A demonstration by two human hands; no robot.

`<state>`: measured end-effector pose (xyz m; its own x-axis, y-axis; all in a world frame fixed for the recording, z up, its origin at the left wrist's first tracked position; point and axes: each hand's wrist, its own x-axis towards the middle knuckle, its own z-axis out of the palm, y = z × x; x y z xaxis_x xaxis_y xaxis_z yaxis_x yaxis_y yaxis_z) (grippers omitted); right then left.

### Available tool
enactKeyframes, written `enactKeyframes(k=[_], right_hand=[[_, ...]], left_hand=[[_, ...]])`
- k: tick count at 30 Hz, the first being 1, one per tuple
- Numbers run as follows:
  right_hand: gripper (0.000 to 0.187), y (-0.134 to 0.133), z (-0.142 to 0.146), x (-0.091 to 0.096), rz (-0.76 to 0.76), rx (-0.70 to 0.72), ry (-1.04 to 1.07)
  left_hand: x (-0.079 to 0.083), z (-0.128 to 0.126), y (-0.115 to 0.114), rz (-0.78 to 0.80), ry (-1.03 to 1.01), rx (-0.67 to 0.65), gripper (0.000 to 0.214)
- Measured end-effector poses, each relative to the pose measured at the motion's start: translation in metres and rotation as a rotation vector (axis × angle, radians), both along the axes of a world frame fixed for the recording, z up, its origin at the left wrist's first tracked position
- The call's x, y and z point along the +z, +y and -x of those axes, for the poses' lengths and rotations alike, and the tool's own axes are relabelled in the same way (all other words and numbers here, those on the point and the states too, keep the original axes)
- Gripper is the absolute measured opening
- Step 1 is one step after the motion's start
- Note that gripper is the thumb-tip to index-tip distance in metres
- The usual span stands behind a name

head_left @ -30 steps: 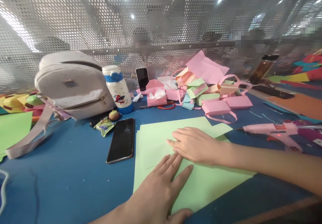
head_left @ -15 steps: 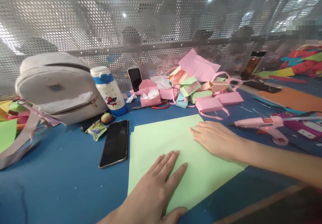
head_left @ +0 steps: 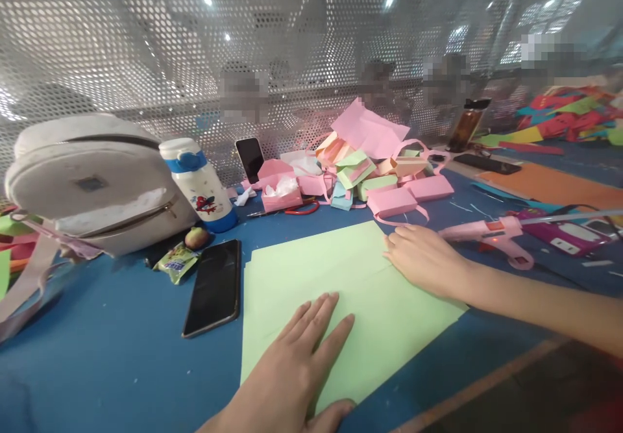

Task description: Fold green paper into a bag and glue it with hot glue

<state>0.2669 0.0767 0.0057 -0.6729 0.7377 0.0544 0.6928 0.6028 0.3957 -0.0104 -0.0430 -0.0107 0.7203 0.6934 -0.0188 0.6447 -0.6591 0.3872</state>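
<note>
Blue table (head_left: 111, 348), green sheets (head_left: 302, 267) flat on it under your splayed left hand (head_left: 292, 368); your right hand (head_left: 423, 258) covers their right edge (can't tell if it's pinching). Probably light, easily creased; best held by edges.

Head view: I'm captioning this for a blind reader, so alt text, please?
A person's left hand lies spread on green paper on a blue table, with the right hand near the paper's right edge. A phone, bottle and backpack stand or lie leftward, folded paper behind, and a pink glue gun to the right.
</note>
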Motion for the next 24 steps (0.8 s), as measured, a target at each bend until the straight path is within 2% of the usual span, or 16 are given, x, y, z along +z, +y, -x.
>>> enactKeyframes(k=[4, 8, 11, 13, 16, 18, 21, 24], right_hand=[[0.023, -0.001, 0.006, -0.001, -0.007, -0.091, 0.03], [0.022, 0.001, 0.011, 0.004, -0.006, -0.111, 0.03], [0.02, 0.003, 0.015, 0.019, 0.04, -0.113, 0.009], [0.017, 0.006, 0.019, 0.034, 0.077, -0.05, 0.014], [0.016, 0.012, 0.025, 0.051, 0.211, 0.067, 0.053], [0.022, 0.018, 0.028, 0.056, 0.35, 0.053, 0.077], [0.037, 0.027, 0.03, 0.054, 0.492, 0.018, 0.106], [0.042, 0.034, 0.028, 0.047, 0.549, 0.024, 0.122]], left_hand=[[-0.007, 0.002, 0.002, -0.013, -0.01, -0.014, 0.085], [-0.002, 0.001, 0.0, -0.006, 0.02, -0.002, 0.083], [0.007, 0.001, 0.001, -0.016, -0.015, 0.047, 0.067], [0.014, 0.001, 0.006, -0.001, -0.085, 0.1, 0.05], [0.027, 0.002, 0.022, 0.085, -0.189, 0.196, 0.036], [0.033, 0.004, 0.037, 0.087, -0.224, 0.254, 0.034], [0.035, 0.01, 0.057, -0.02, -0.186, 0.343, 0.026], [0.032, 0.017, 0.071, -0.04, -0.137, 0.381, 0.033]])
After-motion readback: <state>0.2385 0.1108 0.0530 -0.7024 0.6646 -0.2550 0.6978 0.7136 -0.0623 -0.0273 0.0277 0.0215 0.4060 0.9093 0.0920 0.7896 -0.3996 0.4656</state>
